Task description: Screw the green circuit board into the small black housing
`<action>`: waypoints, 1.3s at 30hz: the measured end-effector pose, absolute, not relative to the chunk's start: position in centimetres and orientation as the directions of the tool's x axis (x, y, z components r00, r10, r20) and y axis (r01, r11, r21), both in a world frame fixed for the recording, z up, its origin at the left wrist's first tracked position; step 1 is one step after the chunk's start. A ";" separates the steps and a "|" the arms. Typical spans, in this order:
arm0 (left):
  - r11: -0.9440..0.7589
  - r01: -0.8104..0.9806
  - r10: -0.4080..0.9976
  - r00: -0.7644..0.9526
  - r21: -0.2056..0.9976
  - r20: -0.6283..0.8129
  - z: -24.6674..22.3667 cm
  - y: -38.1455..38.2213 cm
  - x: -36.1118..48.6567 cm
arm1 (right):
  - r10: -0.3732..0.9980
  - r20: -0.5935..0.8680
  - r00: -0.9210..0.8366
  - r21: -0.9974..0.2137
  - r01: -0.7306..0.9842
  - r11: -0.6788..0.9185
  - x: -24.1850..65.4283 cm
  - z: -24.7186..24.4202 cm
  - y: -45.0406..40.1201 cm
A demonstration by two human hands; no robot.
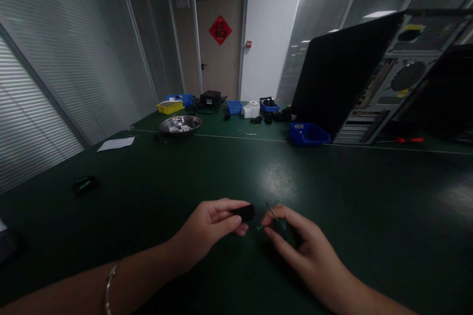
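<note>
My left hand is closed, its thumb and fingers pinching a small black oblong part, whose exact kind I cannot make out. Just to its right, my right hand curls around a screwdriver, with the thin metal shaft pointing up and to the left. Most of the handle is hidden by the palm and fingers. At the thumb and index fingertip shows a tiny green piece, too small to name. The two hands are close together but apart, low over the dark green table.
At left on the table lie a black item and a sheet of paper. Farther back stand a metal bowl with small white parts, a yellow basket and a blue bin. A large black computer case rises at right.
</note>
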State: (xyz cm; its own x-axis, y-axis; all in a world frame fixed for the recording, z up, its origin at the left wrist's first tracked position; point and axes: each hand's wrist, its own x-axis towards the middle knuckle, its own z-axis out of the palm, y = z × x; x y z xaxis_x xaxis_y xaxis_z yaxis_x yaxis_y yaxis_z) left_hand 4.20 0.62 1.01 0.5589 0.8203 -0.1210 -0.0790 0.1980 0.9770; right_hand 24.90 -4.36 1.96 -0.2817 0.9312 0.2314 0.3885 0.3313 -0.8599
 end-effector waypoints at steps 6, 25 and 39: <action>0.209 -0.081 0.803 0.583 0.975 -0.124 0.7 0.8 4.2 | 0.950 0.194 -0.244 -0.903 0.334 0.271 25.0 1.5 -4.2; 0.194 -0.013 0.753 0.643 0.981 -0.140 0.7 -0.1 4.7 | 0.955 0.134 -0.265 -0.914 0.339 0.222 25.0 0.9 -3.9; 0.160 0.029 0.798 0.585 0.987 -0.147 0.6 -0.4 4.9 | 0.963 0.087 -0.253 -0.926 0.336 0.172 25.1 0.9 -4.0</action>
